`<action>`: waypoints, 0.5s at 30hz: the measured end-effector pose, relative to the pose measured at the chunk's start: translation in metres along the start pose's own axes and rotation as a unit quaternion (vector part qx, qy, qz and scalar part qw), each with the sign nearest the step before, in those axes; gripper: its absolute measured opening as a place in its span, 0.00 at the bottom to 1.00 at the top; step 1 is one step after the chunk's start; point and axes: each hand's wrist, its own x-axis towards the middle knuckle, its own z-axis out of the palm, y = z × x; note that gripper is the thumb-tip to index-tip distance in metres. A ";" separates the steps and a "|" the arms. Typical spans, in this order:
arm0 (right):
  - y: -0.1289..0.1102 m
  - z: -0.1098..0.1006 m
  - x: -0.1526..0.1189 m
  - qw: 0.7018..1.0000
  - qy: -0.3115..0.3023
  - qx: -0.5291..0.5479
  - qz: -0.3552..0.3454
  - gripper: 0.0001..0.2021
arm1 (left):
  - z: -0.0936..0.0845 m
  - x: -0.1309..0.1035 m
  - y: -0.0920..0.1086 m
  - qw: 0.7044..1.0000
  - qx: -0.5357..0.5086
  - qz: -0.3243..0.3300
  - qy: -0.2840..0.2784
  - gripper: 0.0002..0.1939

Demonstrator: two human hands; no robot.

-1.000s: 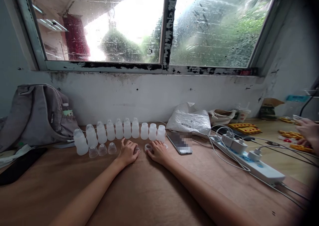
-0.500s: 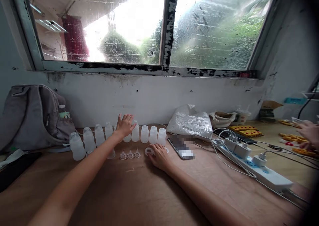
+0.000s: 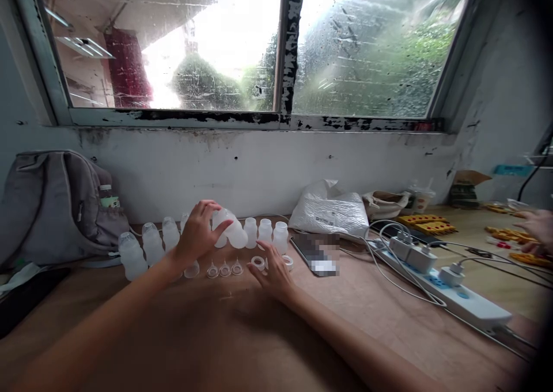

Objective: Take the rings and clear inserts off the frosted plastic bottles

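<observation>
Tilted to one side, a frosted baby bottle (image 3: 235, 232) is in my left hand (image 3: 199, 230), gripped near its upper end. My right hand (image 3: 279, 276) hovers low over the table with fingers apart, beside a white ring (image 3: 258, 262) and another white ring (image 3: 287, 260). Three clear bottle nipples (image 3: 224, 269) stand in a row between my hands. Uncapped bottles (image 3: 265, 233) stand upright behind my right hand. Several bottles with clear domed caps (image 3: 152, 242) line up at the left, partly hidden by my left arm. A clear cap (image 3: 192, 270) lies near my left wrist.
A phone (image 3: 313, 256) and silver bubble bag (image 3: 330, 210) lie to the right. Farther right is a white power strip (image 3: 449, 300) with looping cables. A grey backpack (image 3: 56, 207) stands at the left. Another person's hand (image 3: 538, 230) is near yellow parts (image 3: 510, 236).
My left hand has closed on a bottle in the row and tipped it over, moving slightly left and down. My right hand's fingers have lifted and spread off the rings.
</observation>
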 end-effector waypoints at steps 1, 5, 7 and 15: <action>-0.009 -0.001 0.000 1.000 0.013 0.014 -0.010 0.28 | -0.010 -0.012 0.006 0.998 -0.057 -0.039 0.001 0.17; -0.043 -0.005 -0.010 0.998 -0.036 0.038 -0.041 0.29 | -0.030 -0.076 0.024 0.928 -0.297 -0.210 -0.080 0.14; -0.051 -0.007 -0.021 0.992 -0.112 0.032 -0.049 0.24 | -0.030 -0.109 0.024 0.903 -0.336 -0.250 -0.091 0.13; -0.056 -0.021 -0.041 0.959 -0.266 -0.055 -0.085 0.28 | -0.028 -0.143 0.016 0.966 -0.057 0.018 -0.252 0.20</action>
